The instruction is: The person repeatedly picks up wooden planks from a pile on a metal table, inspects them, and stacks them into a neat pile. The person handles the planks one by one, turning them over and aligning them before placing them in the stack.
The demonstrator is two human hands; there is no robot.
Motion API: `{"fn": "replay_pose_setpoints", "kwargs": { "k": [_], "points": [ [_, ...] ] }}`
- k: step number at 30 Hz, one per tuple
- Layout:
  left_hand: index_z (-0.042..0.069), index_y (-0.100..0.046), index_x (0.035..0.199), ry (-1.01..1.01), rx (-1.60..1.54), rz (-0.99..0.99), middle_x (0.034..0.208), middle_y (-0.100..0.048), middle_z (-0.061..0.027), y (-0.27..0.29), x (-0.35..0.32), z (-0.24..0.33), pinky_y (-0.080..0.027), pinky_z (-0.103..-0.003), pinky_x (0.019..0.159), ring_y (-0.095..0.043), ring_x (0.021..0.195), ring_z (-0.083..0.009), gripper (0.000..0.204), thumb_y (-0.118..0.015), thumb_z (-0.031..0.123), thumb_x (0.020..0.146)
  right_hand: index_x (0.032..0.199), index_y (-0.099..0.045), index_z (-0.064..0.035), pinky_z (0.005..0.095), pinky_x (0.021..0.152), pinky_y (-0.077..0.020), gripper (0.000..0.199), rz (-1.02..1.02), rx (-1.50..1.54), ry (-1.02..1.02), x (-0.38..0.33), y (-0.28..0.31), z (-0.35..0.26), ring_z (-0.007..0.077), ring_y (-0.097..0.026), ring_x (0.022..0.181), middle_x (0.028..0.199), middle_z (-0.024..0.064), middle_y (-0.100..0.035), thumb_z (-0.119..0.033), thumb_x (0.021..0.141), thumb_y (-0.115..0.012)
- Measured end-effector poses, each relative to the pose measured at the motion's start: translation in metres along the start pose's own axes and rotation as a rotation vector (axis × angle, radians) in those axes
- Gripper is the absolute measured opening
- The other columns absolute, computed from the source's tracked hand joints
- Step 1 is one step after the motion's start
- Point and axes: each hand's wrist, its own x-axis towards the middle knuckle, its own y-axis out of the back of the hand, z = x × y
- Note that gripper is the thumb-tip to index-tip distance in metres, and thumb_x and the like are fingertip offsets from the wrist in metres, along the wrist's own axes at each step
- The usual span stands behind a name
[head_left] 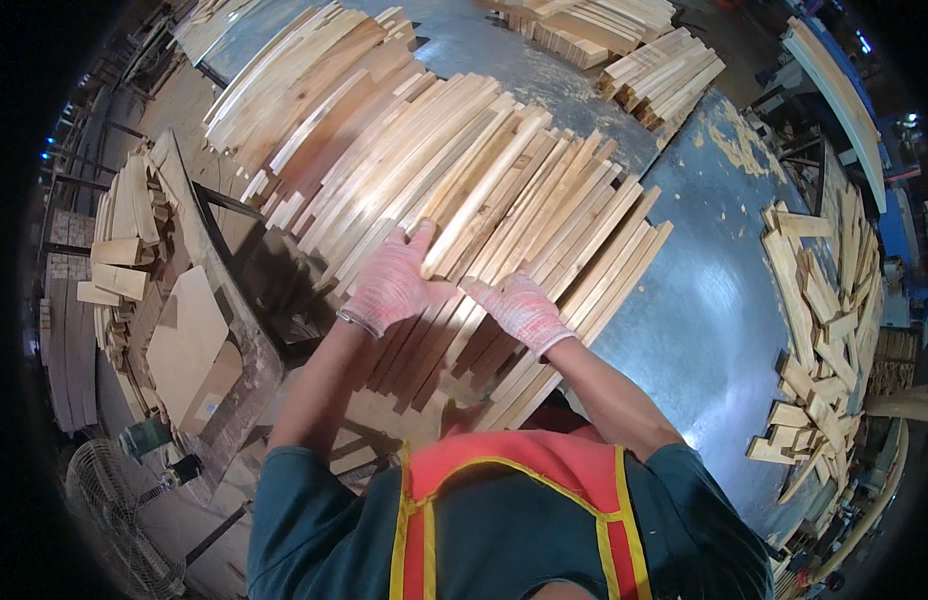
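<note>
I've got my left hand [392, 282] flat, fingers spread, on the fanned wooden slats [484, 190]; right hand [521, 310] open, pressing slat ends. Most rows aligned, near edge uneven on counter [684, 300].

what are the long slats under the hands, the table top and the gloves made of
Slats: bare unfinished wood, pale with visible grain and brown streaks. Table top: looks like sheet metal, grey with a dull sheen and scuffs. Gloves on the left hand and right hand: seemingly knitted fabric, white flecked with red.
</note>
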Motion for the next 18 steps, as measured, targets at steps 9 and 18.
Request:
{"fn": "replay_pose_setpoints", "kwargs": {
  "k": [9, 18],
  "points": [
    [0.007, -0.04, 0.159, -0.103, -0.316, 0.267, 0.155, -0.048, -0.0272, -0.031, 0.007, -0.07, -0.048, -0.047, 0.11, -0.054, 0.137, -0.0436, 0.09, -0.075, 0.053, 0.091, 0.161, -0.027, 0.0123, 0.0357, 0.106, -0.0511, 0.098, -0.164, 0.335, 0.111, -0.02, 0.011, 0.03, 0.0289, -0.067, 0.124, 0.129, 0.0278, -0.069, -0.046, 0.097, -0.072],
    [0.0, -0.051, 0.153, -0.171, 0.083, 0.682, 0.138, -0.065, -0.028, -0.045, -0.04, 0.001, -0.059, -0.047, 0.097, -0.068, 0.12, -0.0415, 0.074, -0.079, 0.019, 0.087, 0.16, -0.045, -0.004, 0.0314, 0.108, -0.0477, 0.075, 0.312, 0.496, -0.003, -0.147, 0.072, 0.245, 0.0238, -0.066, 0.119, 0.124, 0.0108, -0.073, -0.04, 0.099, -0.07]
  ]
}}
